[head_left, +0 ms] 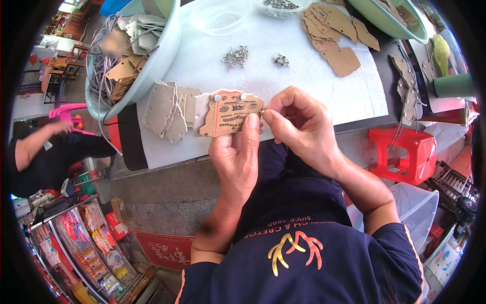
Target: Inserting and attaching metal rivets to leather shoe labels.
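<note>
A brown printed tag [228, 116] with a ragged edge and two round silver studs along its top is held flat by my left hand [234, 162], thumb over its face. At the tag's right edge, the thumb and forefinger of my right hand [309, 131] are pinched together; what is between them is too small to make out. Above the tag lie a pile of small silver metal fasteners [236, 58] and a smaller pile of metal pieces [281, 61]. Left of the tag, several greyish tags [169, 112] lie overlapping.
White sheeting [202, 66] covers the table. Brown tags [340, 62] are stacked at its far right. A pale tub [167, 66] at left holds tags and grey cords. Clear bowls [220, 23] stand at the back. Corded tags [405, 96] hang over the right edge, near a red stool [400, 152].
</note>
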The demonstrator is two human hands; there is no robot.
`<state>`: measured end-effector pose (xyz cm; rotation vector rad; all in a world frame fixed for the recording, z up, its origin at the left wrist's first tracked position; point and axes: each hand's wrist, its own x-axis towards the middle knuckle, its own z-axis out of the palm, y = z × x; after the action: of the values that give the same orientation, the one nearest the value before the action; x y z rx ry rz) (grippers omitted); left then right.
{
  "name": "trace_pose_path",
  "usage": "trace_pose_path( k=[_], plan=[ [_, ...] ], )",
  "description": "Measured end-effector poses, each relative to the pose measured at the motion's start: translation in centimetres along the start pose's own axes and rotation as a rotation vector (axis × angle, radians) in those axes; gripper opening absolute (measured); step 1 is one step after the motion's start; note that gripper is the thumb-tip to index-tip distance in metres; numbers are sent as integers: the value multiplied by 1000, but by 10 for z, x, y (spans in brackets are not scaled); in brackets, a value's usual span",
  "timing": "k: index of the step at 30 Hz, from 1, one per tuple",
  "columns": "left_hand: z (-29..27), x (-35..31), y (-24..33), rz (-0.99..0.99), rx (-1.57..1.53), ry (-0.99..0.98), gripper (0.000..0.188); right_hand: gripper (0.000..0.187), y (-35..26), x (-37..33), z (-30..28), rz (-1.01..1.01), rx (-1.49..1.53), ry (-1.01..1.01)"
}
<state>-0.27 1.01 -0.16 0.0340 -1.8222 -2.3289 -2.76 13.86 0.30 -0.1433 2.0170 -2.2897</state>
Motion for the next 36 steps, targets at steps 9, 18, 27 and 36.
trace_pose_path(
  k=[9, 18, 27, 36],
  plan=[
    [-3, -2, -5, 34, 120, -12, 26, 11, 4, 0, -3, -21, -92, -13],
    [4, -1, -5, 109, 72, 60, 26, 9, 2, 1, 1, 48, -4, -25],
    [-4, -1, -8, 172, 151, -15, 25, 15, 5, 5, -2, -66, -75, -63],
    [-4, -2, -6, 110, 34, -111, 26, 11, 5, 4, -3, -169, -181, -55]
  ],
)
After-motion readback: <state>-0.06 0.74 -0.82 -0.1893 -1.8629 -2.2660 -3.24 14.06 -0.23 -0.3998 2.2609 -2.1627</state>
